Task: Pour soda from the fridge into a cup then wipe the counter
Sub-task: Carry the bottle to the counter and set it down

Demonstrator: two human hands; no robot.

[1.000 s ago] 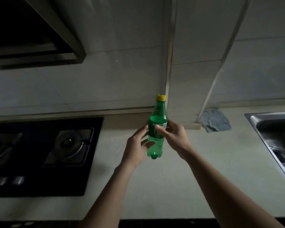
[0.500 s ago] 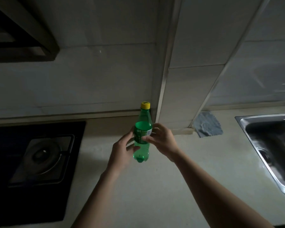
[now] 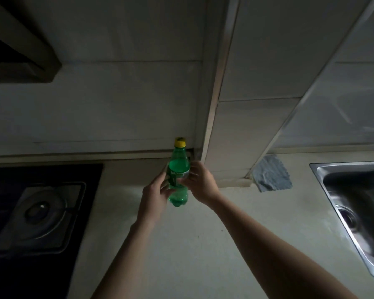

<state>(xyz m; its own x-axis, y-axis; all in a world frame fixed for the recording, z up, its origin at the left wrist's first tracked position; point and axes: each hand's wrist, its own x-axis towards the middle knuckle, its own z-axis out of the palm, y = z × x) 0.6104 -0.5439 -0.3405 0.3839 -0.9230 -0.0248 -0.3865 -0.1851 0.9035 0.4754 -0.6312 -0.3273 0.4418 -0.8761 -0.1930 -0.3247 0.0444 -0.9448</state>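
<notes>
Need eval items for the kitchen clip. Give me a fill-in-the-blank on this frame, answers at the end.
1. The left hand and the right hand grip a green bottle whose cap is ____.
2. The sink lies to the person's ____.
3. The stove burner lies to the person's ____.
4. The grey cloth lies on the counter between the green bottle and the ____.

Answers: yellow; right; left; sink.

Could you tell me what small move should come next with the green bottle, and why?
Probably lift the right hand to the yellow cap and twist, since it is on and both hands grip the upright green bottle; the left hand can steady it.
</notes>
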